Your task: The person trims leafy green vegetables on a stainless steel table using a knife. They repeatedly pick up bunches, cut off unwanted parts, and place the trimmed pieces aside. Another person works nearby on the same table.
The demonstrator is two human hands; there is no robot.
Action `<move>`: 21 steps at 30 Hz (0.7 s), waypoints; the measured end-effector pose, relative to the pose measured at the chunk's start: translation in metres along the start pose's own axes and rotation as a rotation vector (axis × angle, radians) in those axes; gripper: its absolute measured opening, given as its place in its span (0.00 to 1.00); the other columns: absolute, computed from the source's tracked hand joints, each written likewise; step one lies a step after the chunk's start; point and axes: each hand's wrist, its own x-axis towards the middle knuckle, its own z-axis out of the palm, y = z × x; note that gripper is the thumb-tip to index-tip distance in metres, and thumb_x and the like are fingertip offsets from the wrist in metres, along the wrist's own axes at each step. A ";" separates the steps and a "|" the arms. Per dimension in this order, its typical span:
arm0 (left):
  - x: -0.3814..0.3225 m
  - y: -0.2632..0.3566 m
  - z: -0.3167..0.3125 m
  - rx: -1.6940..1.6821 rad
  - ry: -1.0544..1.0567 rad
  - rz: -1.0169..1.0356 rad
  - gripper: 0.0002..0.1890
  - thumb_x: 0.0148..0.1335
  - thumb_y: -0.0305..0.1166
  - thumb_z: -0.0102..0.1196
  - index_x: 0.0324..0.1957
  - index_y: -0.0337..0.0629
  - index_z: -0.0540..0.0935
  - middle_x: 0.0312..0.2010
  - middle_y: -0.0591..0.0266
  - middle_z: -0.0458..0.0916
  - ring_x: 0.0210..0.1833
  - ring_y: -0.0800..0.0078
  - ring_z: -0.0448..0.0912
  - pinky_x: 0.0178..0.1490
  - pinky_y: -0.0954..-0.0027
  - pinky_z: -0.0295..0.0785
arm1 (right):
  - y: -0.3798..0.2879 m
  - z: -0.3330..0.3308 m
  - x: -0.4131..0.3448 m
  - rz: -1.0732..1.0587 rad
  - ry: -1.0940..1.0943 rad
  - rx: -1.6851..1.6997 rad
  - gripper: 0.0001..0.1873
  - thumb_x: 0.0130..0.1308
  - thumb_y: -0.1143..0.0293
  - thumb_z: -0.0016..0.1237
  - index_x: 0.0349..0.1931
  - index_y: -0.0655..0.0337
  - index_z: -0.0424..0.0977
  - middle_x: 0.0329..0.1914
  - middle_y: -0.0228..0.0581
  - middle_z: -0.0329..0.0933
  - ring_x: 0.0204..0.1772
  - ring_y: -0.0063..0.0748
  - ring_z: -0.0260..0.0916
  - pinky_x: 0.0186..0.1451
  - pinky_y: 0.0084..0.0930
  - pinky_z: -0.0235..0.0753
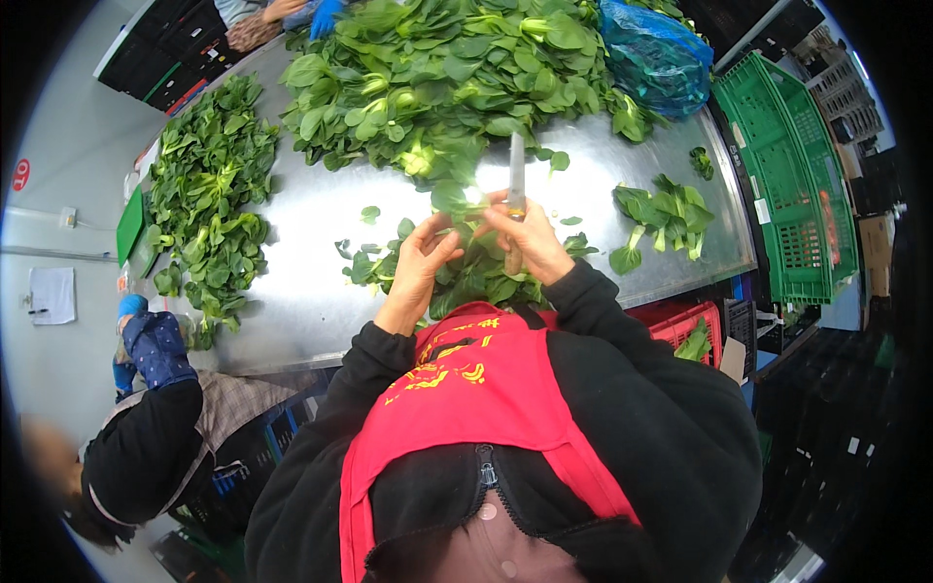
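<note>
In my right hand [526, 237] is a knife, its metal blade [517, 171] pointing away from me and its brown handle [514, 261] under my palm. A blurred bok choy [458, 200] is at the fingertips of that hand; whether they grip it is unclear. My left hand [423, 259] is beside it with curled fingers apart and nothing plainly in them. Loose bok choy leaves [477, 273] lie below both hands, against my red apron [466, 393]. Beyond the hands spreads a large heap of bok choy [437, 80] on the metal table [306, 291].
A second bok choy pile [211, 197] lies left, near a co-worker's blue-gloved hand [132, 306]. Another blue glove [325, 18] is at the far edge. On the right are a small bunch [667, 215], a blue plastic bag [656, 58], green crates [783, 175] and a red crate [685, 328].
</note>
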 end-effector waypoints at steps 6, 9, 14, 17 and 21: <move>0.002 0.005 -0.006 0.030 0.087 0.074 0.16 0.67 0.32 0.64 0.54 0.38 0.80 0.47 0.66 0.83 0.48 0.78 0.80 0.50 0.74 0.74 | 0.003 0.017 -0.006 0.022 -0.060 -0.124 0.16 0.68 0.67 0.58 0.51 0.63 0.73 0.33 0.35 0.81 0.24 0.16 0.68 0.25 0.14 0.62; 0.002 0.005 -0.010 0.043 0.112 0.049 0.13 0.67 0.32 0.64 0.50 0.39 0.82 0.44 0.67 0.84 0.44 0.79 0.80 0.49 0.73 0.74 | 0.006 0.019 -0.005 0.111 -0.075 -0.166 0.14 0.69 0.66 0.57 0.49 0.63 0.75 0.29 0.34 0.81 0.23 0.15 0.66 0.23 0.13 0.60; 0.002 0.000 -0.012 0.086 0.118 0.067 0.11 0.67 0.30 0.63 0.49 0.38 0.81 0.44 0.66 0.84 0.42 0.79 0.81 0.46 0.74 0.76 | 0.020 0.019 0.003 -0.045 -0.032 -0.386 0.12 0.68 0.67 0.59 0.46 0.64 0.77 0.25 0.28 0.76 0.23 0.14 0.69 0.23 0.14 0.65; 0.003 -0.007 -0.011 0.072 0.064 0.112 0.15 0.66 0.31 0.64 0.51 0.35 0.79 0.44 0.65 0.83 0.41 0.79 0.80 0.44 0.75 0.76 | 0.031 0.016 0.007 -0.141 -0.020 -0.411 0.11 0.67 0.67 0.60 0.40 0.67 0.77 0.23 0.31 0.78 0.24 0.16 0.73 0.24 0.17 0.69; 0.005 -0.010 -0.012 0.246 0.121 -0.033 0.12 0.66 0.33 0.65 0.46 0.36 0.83 0.37 0.66 0.85 0.39 0.80 0.81 0.45 0.75 0.76 | 0.040 0.016 0.009 -0.125 0.042 -0.455 0.11 0.66 0.68 0.59 0.41 0.67 0.77 0.26 0.33 0.80 0.26 0.18 0.75 0.29 0.21 0.75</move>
